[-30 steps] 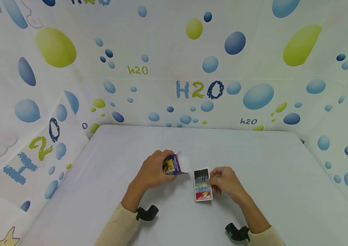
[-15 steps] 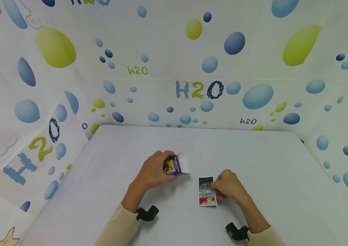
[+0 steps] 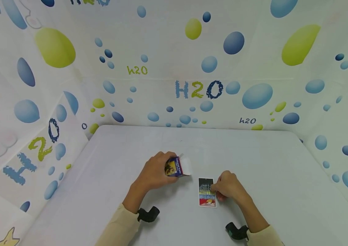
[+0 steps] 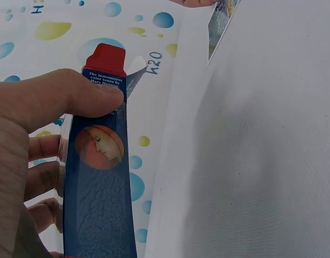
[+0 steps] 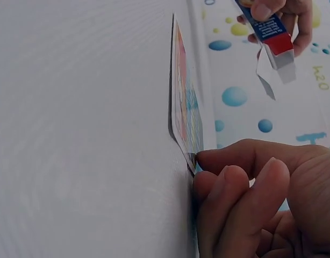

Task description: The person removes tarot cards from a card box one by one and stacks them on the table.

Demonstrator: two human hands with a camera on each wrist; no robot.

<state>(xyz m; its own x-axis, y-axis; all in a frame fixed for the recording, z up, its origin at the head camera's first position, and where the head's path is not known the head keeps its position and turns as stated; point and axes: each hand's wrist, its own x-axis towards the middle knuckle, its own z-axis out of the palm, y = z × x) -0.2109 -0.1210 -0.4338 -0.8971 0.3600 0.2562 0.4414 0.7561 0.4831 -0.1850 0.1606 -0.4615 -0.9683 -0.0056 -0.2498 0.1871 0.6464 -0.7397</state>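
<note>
My left hand (image 3: 155,171) grips a small tarot card box (image 3: 173,166) above the table, thumb across its narrow side. In the left wrist view the box (image 4: 100,177) is dark blue with a red end and a round face picture. Its white end flap (image 5: 266,72) hangs open in the right wrist view. My right hand (image 3: 230,185) pinches the right edge of a tarot card (image 3: 207,196) between thumb and fingers. The card lies face up, low over the table, with a black top, pale swords and red at the bottom. The pinching fingertips (image 5: 205,161) are close at the table surface.
A white-covered table (image 3: 124,147) spreads beneath both hands. Behind and beside it hangs a white sheet (image 3: 168,51) with blue and green drops and H2O lettering. Black wrist cameras (image 3: 148,214) sit on both forearms.
My right hand has brought the card a little toward me and to the right, lower to the table, then nearly stopped. The left hand with the box has barely moved.
</note>
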